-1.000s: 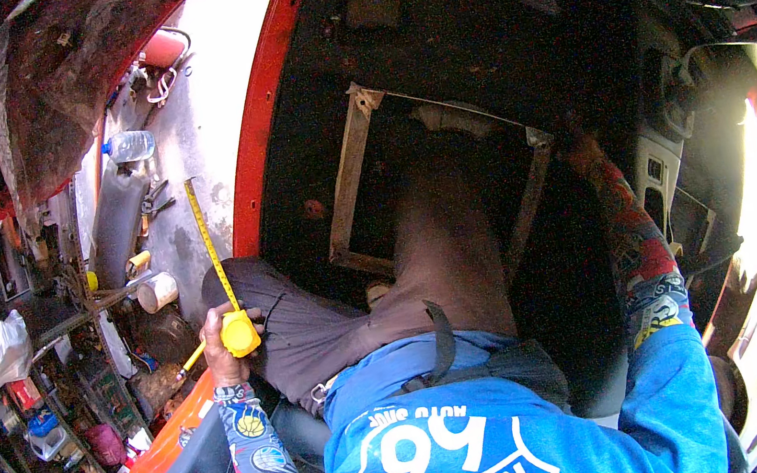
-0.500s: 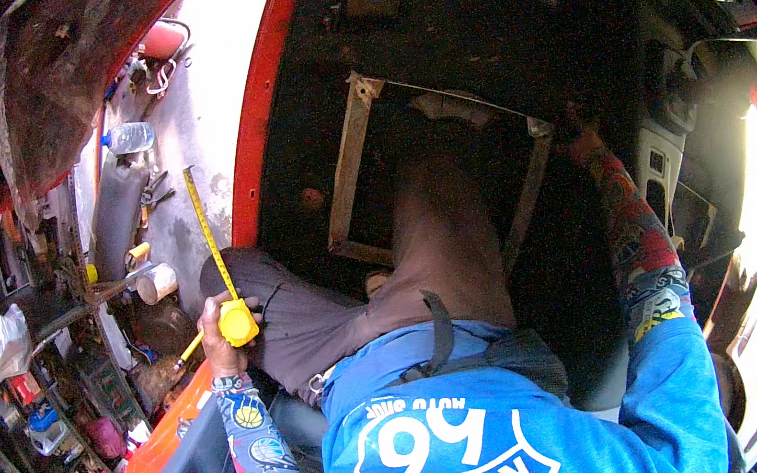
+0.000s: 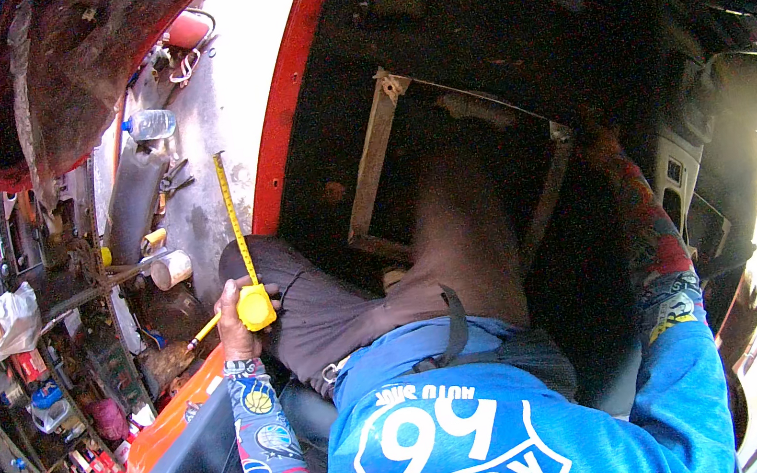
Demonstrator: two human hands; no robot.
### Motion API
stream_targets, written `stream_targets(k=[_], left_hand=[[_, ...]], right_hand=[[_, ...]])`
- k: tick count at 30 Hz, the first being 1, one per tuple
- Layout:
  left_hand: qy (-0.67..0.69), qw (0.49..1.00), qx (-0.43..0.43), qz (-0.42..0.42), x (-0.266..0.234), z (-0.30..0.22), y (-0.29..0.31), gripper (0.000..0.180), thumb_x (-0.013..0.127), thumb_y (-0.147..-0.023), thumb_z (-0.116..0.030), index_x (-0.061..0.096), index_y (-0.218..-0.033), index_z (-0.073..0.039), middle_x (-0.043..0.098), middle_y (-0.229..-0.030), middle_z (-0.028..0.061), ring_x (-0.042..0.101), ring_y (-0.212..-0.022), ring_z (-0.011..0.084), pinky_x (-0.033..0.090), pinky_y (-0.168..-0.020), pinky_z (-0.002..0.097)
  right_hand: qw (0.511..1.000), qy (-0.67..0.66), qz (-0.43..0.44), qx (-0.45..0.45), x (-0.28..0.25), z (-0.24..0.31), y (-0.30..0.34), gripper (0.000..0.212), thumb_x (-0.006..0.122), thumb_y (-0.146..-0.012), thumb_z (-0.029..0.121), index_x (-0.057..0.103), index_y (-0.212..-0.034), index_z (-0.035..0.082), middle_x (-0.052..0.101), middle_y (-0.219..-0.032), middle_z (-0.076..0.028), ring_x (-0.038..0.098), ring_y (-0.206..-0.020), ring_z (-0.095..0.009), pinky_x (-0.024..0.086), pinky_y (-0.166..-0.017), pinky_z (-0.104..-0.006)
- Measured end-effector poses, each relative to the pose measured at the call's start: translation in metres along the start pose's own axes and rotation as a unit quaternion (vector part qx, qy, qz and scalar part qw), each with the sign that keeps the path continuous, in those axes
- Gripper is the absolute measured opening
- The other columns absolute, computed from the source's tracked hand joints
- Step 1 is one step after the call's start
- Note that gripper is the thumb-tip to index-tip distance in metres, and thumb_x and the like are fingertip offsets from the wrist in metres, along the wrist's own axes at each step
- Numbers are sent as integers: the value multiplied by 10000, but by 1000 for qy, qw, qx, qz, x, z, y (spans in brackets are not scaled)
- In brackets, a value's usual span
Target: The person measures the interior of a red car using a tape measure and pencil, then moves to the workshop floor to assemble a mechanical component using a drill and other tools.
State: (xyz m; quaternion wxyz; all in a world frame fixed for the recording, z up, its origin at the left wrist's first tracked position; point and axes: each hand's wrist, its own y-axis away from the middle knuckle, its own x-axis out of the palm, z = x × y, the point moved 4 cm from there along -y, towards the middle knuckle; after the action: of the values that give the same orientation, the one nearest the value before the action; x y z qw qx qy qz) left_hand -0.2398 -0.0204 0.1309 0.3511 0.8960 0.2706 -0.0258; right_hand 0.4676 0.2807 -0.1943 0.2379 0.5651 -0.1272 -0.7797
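Observation:
My left hand (image 3: 234, 326) is closed around a yellow tape measure (image 3: 255, 308), beside my left thigh. Its yellow blade (image 3: 234, 220) is drawn out and points away from me. A thin yellow pencil (image 3: 206, 331) sticks out on the left side of the same hand. Within the dark vehicle interior, a pale rectangular frame (image 3: 372, 162) surrounds part of my legs. My right hand (image 3: 600, 147) is in deep shadow by the frame's far right corner; its fingers cannot be made out, nor whether it touches the frame.
A red door sill (image 3: 293, 94) runs along the left of the dark interior. Outside it are a water bottle (image 3: 152, 124), pliers (image 3: 166, 184), a white cylinder (image 3: 171, 269) and a cluttered shelf rack (image 3: 83, 404). A red panel (image 3: 75, 76) hangs at the upper left.
The whole view has shifted, so the scene sits farther right in the picture. My left hand keeps the tape measure and pencil, with the blade still out. My right hand stays near the frame's corner.

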Motion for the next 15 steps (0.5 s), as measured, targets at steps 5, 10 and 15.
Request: stream_targets(k=[5,10,15], left_hand=[[-11,1000,14,1,3,-2,1,562,469,-1029,-551,586,-1197,-28,752,-939,199,732,-687,224,576,-542,307],[-10,1000,8,6,3,-3,0,592,456,-1023,-575,596,-1198,-28,754,-939,187,732,-690,208,540,-470,280],[-9,1000,7,5,2,-1,1,611,457,-1020,-582,598,-1201,-16,754,-932,189,731,-684,209,534,-463,280]], right_hand=[[995,-88,38,-16,8,-8,-9,1112,826,-826,400,131,-1658,151,271,-1679,-155,235,-1541,-404,170,-1278,-530],[1000,0,11,8,4,-10,0,1110,828,-825,389,133,-1657,149,277,-1676,-156,244,-1537,-403,185,-1273,-531],[999,31,3,14,-2,-10,9,1109,830,-824,378,135,-1656,147,283,-1673,-158,252,-1534,-403,199,-1267,-533]])
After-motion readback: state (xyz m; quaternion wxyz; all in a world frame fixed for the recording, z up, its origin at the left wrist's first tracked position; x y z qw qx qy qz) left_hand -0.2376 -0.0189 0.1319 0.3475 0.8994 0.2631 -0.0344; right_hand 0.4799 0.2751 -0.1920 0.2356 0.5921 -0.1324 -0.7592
